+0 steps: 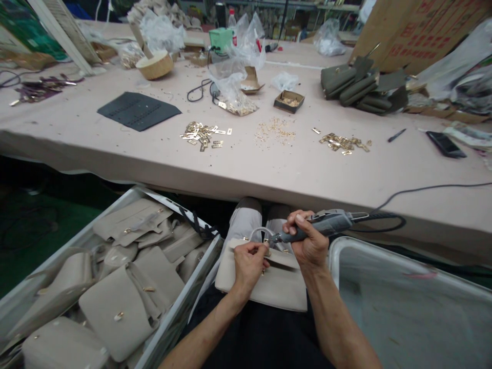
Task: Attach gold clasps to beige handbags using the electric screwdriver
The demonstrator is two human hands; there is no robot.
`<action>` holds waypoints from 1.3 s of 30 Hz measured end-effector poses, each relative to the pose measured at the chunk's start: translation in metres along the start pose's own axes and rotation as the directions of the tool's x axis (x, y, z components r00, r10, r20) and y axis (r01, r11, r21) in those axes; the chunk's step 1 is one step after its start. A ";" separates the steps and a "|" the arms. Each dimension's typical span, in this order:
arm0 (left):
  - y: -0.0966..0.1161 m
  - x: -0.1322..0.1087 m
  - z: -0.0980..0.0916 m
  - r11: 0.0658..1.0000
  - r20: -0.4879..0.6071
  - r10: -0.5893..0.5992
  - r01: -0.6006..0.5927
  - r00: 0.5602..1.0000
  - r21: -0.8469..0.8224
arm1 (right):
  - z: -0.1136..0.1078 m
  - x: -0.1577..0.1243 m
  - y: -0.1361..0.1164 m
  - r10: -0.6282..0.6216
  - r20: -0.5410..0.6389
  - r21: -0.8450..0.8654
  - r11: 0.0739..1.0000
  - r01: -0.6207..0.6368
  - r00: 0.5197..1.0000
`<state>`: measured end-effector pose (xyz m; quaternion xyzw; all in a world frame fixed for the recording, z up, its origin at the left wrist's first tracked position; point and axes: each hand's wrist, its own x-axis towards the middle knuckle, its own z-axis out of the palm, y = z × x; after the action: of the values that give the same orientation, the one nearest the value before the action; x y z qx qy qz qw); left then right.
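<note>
A beige handbag (pixel 280 292) lies across my lap, its small handle (pixel 257 231) standing up at the far side. My right hand (pixel 307 238) is wrapped round a grey corded electric screwdriver (pixel 326 224), whose tip points left at the bag's top. Right by that tip, my left hand (pixel 249 264) is closed in a pinch on the handbag's flap (pixel 284 259). Whatever small fitting sits between those fingertips is hidden. A bit of gold hardware shows on the bag's front just below them.
A white bin (pixel 192 277) of beige bags (pixel 115 307) stands left; another bin (pixel 384 251) stands right. On the table (pixel 238 177) lie gold plates (pixel 200 134), tiny screws (pixel 274 132), gold clasps (pixel 342 142), a phone (pixel 446 144) and dark green bags (pixel 357 87). The screwdriver's cable (pixel 423 188) crosses the table edge.
</note>
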<state>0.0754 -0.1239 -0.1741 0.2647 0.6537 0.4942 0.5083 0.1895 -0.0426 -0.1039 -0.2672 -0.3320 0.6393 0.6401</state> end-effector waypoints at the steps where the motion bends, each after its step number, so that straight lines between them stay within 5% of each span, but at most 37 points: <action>1: -0.001 0.000 0.000 1.000 0.002 -0.003 0.003 1.000 0.000 | 0.001 0.000 0.000 -0.007 0.005 -0.006 1.000 0.007 1.000; 20: -0.011 0.002 0.000 0.999 0.026 0.052 -0.052 0.998 0.012 | 0.009 -0.004 0.004 -0.063 0.119 -0.158 0.984 0.082 0.991; 35: -0.005 -0.003 -0.006 0.994 0.120 0.098 -0.091 0.988 -0.063 | 0.007 -0.007 0.011 0.088 0.283 -0.331 0.944 0.011 0.955; 39: -0.020 0.002 -0.006 0.991 0.122 0.115 -0.107 0.986 -0.076 | 0.006 -0.009 0.016 0.109 0.292 -0.364 0.931 0.005 0.950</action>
<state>0.0725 -0.1325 -0.1935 0.3137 0.5871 0.5263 0.5290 0.1747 -0.0514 -0.1127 -0.2861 -0.5317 0.6183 0.5032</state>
